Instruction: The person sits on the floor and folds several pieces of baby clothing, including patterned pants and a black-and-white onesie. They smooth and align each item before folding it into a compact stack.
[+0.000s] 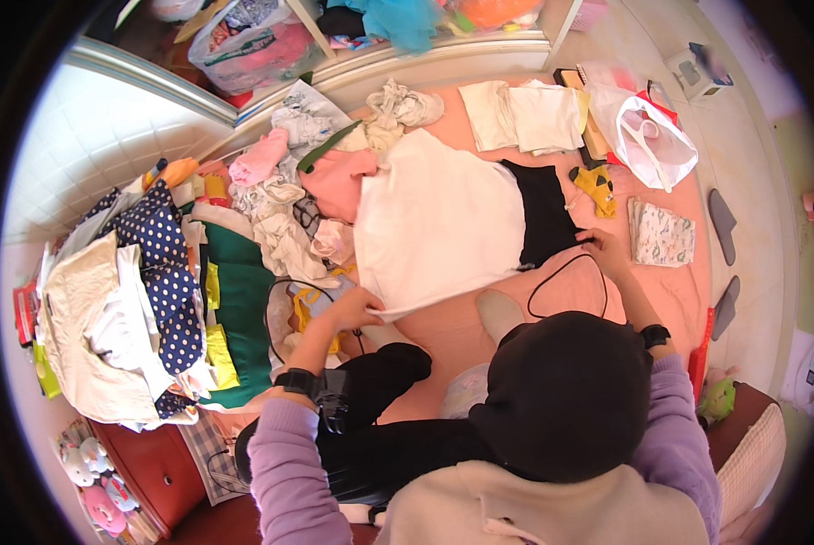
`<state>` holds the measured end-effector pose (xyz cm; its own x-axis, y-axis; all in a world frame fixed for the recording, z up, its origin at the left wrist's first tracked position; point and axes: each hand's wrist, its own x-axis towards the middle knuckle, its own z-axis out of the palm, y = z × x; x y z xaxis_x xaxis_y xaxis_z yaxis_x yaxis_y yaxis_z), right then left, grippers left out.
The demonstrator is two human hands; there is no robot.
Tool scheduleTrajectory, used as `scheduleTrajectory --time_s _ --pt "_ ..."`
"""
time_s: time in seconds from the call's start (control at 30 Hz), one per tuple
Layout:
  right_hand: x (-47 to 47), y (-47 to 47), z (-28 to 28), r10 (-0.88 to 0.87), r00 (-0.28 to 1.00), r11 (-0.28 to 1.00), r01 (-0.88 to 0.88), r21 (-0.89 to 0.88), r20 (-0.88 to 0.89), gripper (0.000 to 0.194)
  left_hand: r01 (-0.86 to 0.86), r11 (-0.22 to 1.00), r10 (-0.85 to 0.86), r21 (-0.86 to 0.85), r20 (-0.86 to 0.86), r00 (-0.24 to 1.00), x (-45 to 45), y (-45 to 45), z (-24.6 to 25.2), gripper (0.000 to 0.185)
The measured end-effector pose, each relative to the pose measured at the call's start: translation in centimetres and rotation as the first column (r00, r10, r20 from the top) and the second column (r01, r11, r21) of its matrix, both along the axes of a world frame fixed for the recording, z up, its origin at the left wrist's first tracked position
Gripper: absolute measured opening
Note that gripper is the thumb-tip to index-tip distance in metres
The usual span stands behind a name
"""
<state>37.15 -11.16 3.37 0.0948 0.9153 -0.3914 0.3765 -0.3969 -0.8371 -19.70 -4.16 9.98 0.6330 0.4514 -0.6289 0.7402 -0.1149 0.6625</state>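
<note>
A white garment with a black end section (539,211) lies spread on the pink bed sheet (447,351) before me. My left hand (356,310) pinches the near left corner of its white part (441,218). At the other end, my right hand (601,252) grips the near edge of the black part. Black cables loop beside both wrists. Left of the garment are a pink cloth (339,180) and a heap of crumpled light clothes (277,225). To the right lie yellow socks (594,191) and a folded patterned cloth (662,231).
A tall clothes pile with polka-dot fabric (165,272) and a green cloth (240,306) stands at the left. Folded white cloths (543,116) and a white plastic bag (679,153) lie at the far right. A glass-fronted cabinet borders the far side; grey slippers (722,218) rest on the floor.
</note>
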Motion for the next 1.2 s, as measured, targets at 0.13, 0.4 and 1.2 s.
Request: scheduleTrajectory --time_s 0.13,0.4,1.2 --pt "0.9 -2.5 -0.6 0.037 0.999 0.999 -0.037 -0.026 -0.003 0.023 0.108 0.992 -0.105 -0.067 0.041 0.994 0.5 -3.3 -4.8 0.027" --pt "1.7 -2.9 -1.3 0.220 0.939 0.975 -0.213 -0.058 0.263 0.027 0.021 0.993 -0.027 -0.116 -0.052 0.998 1.7 -1.0 -6.0 0.037" --pt "-0.2 4.5 -7.5 -0.110 0.989 0.989 0.119 -0.090 0.101 0.015 -0.794 0.203 0.787 0.574 0.387 0.481 3.2 3.2 -13.8 0.016"
